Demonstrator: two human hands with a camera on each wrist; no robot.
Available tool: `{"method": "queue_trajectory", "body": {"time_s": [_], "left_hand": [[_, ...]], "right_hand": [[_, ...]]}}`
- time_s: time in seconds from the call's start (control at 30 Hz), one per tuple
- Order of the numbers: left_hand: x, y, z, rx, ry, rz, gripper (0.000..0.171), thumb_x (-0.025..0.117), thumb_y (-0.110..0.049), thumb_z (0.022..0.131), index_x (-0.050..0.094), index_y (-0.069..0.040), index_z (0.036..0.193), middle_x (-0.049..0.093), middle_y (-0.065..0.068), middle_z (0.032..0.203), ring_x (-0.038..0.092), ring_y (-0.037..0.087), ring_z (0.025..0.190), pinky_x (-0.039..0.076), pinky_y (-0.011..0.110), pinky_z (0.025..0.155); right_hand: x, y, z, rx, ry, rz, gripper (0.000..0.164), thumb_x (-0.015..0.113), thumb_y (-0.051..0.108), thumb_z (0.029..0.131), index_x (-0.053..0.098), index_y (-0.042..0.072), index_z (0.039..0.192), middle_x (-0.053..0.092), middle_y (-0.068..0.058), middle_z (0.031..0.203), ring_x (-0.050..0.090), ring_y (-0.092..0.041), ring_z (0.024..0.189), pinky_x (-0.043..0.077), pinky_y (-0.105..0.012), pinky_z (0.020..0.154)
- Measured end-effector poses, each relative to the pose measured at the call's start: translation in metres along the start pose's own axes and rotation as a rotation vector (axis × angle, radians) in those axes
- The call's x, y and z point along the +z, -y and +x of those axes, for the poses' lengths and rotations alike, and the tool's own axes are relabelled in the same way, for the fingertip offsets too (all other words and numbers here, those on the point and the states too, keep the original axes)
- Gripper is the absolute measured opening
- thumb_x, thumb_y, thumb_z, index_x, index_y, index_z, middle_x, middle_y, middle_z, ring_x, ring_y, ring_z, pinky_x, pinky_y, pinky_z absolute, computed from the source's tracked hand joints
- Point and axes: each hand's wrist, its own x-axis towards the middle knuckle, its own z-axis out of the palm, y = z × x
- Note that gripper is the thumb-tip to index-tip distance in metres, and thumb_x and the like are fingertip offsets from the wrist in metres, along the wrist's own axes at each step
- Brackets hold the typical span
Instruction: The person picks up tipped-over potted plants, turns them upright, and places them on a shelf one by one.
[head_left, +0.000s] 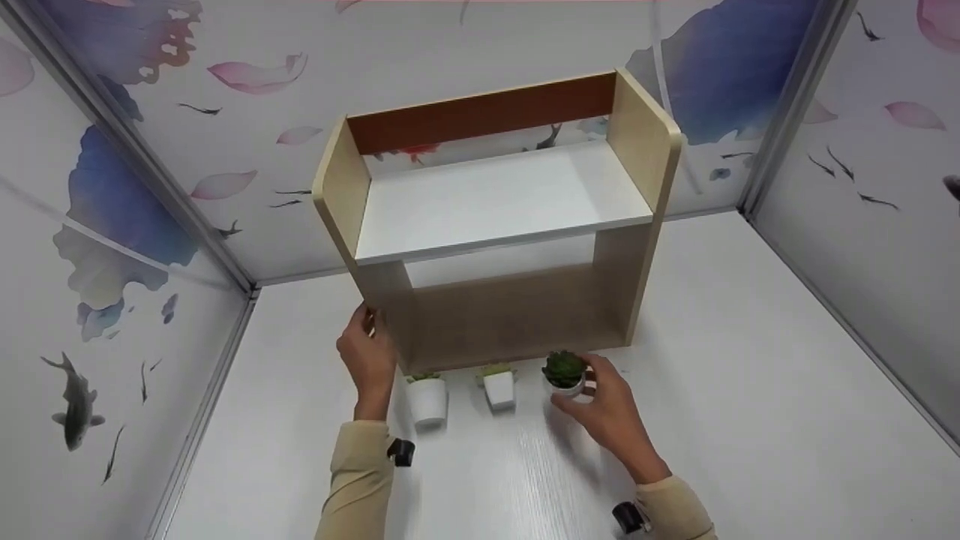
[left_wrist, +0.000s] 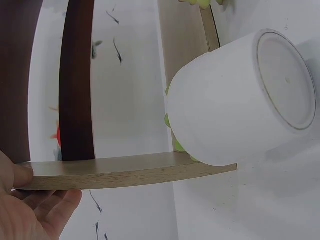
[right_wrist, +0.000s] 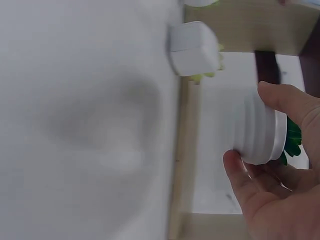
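Observation:
My right hand [head_left: 611,409] holds a small potted succulent [head_left: 564,369], dark green in a ribbed white pot, in front of the shelf's lower right corner. In the right wrist view, thumb and fingers [right_wrist: 240,175] wrap around that pot, above the table. My left hand [head_left: 367,356] grips the left side panel [left_wrist: 135,172] of a small wooden shelf [head_left: 502,202], thumb on one face and fingers on the other. Beside this hand stands a round white pot [head_left: 427,401] with a light green plant. A squarish white pot [head_left: 499,391] with a yellowish-green plant stands between the two hands.
The shelf has a white middle board [head_left: 502,199], a brown back rail [head_left: 487,112] and a wooden bottom board [head_left: 510,319]. It stands on a white table [head_left: 750,390], with printed wall panels [head_left: 262,150] behind and at both sides.

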Motion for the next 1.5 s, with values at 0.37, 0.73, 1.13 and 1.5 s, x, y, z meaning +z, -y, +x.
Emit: {"method": "queue_trajectory", "body": {"time_s": [0.37,0.73,1.13,1.5], "left_hand": [[0.0,-0.001,0.0,0.015,-0.011,0.009,0.032,0.061,-0.003,0.102,0.064,0.008,0.131,0.068,0.025,0.126,0.068,0.037,0.117,0.057,0.046,0.097],[0.001,0.002,-0.001,0.017,-0.011,-0.008,0.032,0.061,-0.004,0.102,0.063,0.007,0.133,0.068,0.025,0.127,0.069,0.037,0.116,0.059,0.046,0.095],[0.0,0.0,-0.002,0.011,-0.004,-0.003,0.033,0.061,-0.002,0.102,0.063,0.007,0.133,0.068,0.025,0.128,0.068,0.037,0.118,0.058,0.046,0.095],[0.0,0.002,0.0,0.041,-0.013,-0.009,0.032,0.061,0.0,0.101,0.064,0.007,0.132,0.068,0.026,0.126,0.068,0.037,0.117,0.058,0.047,0.095]], "right_hand": [[-0.041,0.07,-0.001,-0.166,-0.082,-0.028,0.069,0.088,0.01,0.081,0.054,0.004,0.14,0.059,-0.009,0.133,0.063,-0.025,0.12,0.058,-0.042,0.097],[-0.083,0.134,0.026,-0.316,-0.179,-0.037,0.068,0.085,0.014,0.085,0.052,0.002,0.144,0.058,-0.012,0.132,0.063,-0.024,0.12,0.056,-0.022,0.093],[-0.106,0.18,0.062,-0.309,-0.254,-0.011,0.068,0.084,0.023,0.087,0.053,0.0,0.143,0.058,-0.013,0.135,0.064,-0.028,0.12,0.056,-0.04,0.1],[-0.115,0.199,0.092,-0.31,-0.277,0.002,0.063,0.083,0.023,0.087,0.056,0.002,0.14,0.06,-0.011,0.132,0.065,-0.025,0.116,0.058,-0.038,0.097]]}}
